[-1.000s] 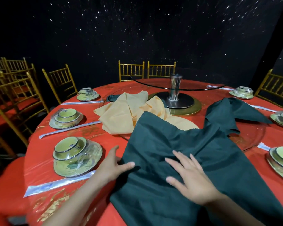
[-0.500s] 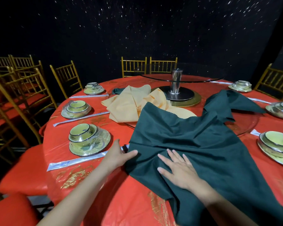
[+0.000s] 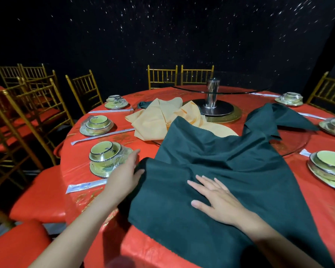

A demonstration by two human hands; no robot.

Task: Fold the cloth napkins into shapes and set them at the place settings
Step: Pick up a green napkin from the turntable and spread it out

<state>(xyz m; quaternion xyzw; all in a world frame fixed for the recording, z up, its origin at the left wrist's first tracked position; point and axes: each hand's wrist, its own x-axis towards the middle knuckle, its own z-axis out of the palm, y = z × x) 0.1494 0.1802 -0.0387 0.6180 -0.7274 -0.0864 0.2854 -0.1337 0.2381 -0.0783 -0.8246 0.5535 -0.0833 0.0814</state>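
Observation:
A large dark green napkin (image 3: 220, 161) lies spread and wrinkled on the red tablecloth (image 3: 147, 248) in front of me, its near edge close to the table edge. My left hand (image 3: 127, 175) rests at the napkin's bunched left corner, fingers straight, thumb touching the cloth. My right hand (image 3: 220, 200) lies flat on the middle of the napkin with fingers spread. Behind it sit crumpled yellow napkins (image 3: 159, 120) and a second dark green napkin (image 3: 278, 117).
Wrapped bowl-and-plate settings stand at the left (image 3: 106, 159), farther left (image 3: 97, 125) and right (image 3: 329, 167), with wrapped chopsticks (image 3: 85, 186) beside them. A glass lazy Susan on a metal post (image 3: 213, 93) fills the table's centre. Gold chairs (image 3: 83, 89) ring the table.
My left hand has slid forward along the napkin's left corner toward the nearest plate, bunching that corner. My right hand stays flat on the cloth. The view has shifted right and back.

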